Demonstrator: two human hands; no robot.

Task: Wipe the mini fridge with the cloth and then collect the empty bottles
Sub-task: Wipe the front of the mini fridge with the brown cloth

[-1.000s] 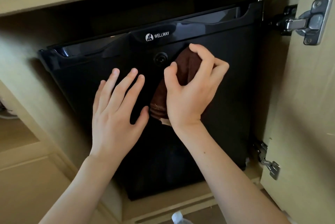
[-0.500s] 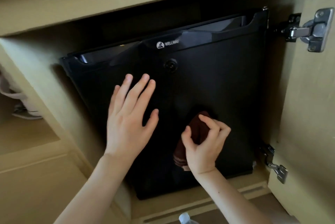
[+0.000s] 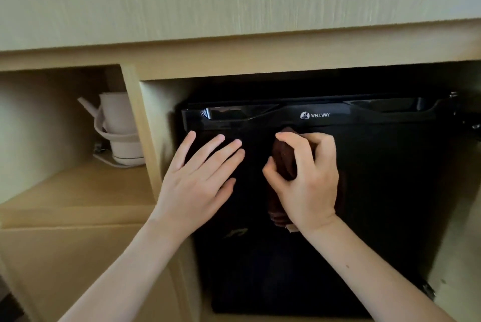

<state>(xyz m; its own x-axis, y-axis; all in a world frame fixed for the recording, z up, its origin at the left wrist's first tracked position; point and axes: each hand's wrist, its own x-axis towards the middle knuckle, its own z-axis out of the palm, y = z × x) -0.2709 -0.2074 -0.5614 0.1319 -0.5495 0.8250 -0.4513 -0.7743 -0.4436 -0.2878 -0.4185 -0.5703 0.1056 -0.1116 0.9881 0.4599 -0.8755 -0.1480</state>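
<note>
Two hands rest on the black mini fridge [image 3: 390, 178] door at frame centre, inside a wooden cabinet [image 3: 234, 61]. Left hand [image 3: 197, 183] lies flat, fingers [image 3: 204, 155] spread. Right hand [image 3: 309, 186] grips the brown cloth [image 3: 285, 163], pressing it just under the logo. White kettle [image 3: 117, 126] stands at left.

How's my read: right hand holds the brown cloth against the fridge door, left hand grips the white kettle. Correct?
Not the left hand: the head view shows it flat on the fridge door; the white kettle stands in the side compartment. The right hand does hold the brown cloth.
</note>
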